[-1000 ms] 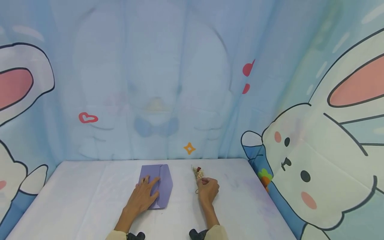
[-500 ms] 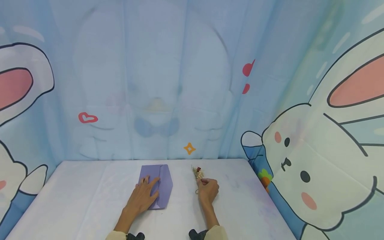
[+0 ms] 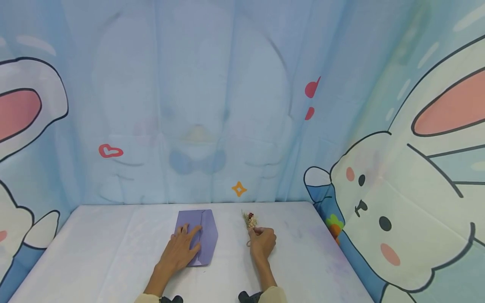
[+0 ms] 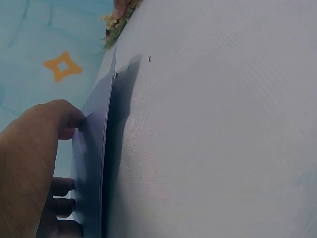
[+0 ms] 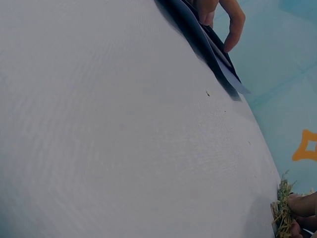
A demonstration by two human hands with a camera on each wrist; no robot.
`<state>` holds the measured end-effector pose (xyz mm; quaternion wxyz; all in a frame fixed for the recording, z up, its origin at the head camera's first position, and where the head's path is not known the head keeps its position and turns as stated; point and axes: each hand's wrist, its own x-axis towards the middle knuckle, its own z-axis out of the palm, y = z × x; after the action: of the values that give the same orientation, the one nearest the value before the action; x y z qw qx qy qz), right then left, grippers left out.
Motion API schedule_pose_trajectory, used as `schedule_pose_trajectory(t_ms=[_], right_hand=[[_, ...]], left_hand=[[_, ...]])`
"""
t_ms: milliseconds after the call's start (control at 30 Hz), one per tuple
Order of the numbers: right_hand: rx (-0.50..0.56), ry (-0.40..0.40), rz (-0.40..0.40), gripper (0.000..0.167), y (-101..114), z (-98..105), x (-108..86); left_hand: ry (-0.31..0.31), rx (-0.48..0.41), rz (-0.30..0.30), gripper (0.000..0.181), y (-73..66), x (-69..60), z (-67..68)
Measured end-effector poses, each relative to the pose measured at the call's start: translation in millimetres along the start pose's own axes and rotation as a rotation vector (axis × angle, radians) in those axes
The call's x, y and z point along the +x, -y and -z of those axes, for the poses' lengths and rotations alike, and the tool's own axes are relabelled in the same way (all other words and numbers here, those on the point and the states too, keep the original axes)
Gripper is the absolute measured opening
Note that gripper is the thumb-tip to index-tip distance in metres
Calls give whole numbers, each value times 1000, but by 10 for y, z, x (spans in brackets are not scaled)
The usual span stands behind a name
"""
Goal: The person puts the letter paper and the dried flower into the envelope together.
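Pinching a bunch of dried flowers (image 3: pixel 250 221) between the thumb and bent fingers of the right hand (image 3: pixel 263 242), back upward, wrist nearly straight. Resting palm down on a purple envelope (image 3: pixel 208 237) with the spread fingers of the left hand (image 3: pixel 181 248), angled inward from the wrist. Lifted slightly along the envelope's right edge, over a strip of shadow. Placed well apart over a white tablecloth (image 3: pixel 310 261), with flowers right of envelope. Reaching forward from cream sleeves (image 3: pixel 274 295) and black straps (image 3: pixel 250 297). Hung behind with a blue curtain (image 3: pixel 197 84) showing rabbits (image 3: pixel 379 198).
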<state>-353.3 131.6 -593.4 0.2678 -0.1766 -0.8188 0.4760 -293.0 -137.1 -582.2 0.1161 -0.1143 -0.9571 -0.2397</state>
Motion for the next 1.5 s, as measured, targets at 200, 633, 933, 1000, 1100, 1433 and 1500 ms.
schedule_pose_trajectory(t_ms=[200,633,933,1000,1100,1433,1500], right_hand=[[-16,-1,6,10,8,-10,5],[-42,9,-11,10,13,-14,25],[-58,7,-45,10,25,-13,19],[-57,7,-38,10,24,-16,21],[-51,6,-24,10,28,-21,23],[-34,8,-6,12,40,-19,9],[-38,0,-4,11,45,-22,9]], left_hand=[[-2,-4,1,52,3,-5,-10],[-7,-3,1,52,-8,-3,-8],[-4,-9,-7,53,-10,-3,-9],[-8,-7,-14,53,-3,0,-3],[-20,-4,-21,53,5,3,2],[-14,-6,-21,53,4,-1,-6],[-9,-10,-16,53,1,-1,-2]])
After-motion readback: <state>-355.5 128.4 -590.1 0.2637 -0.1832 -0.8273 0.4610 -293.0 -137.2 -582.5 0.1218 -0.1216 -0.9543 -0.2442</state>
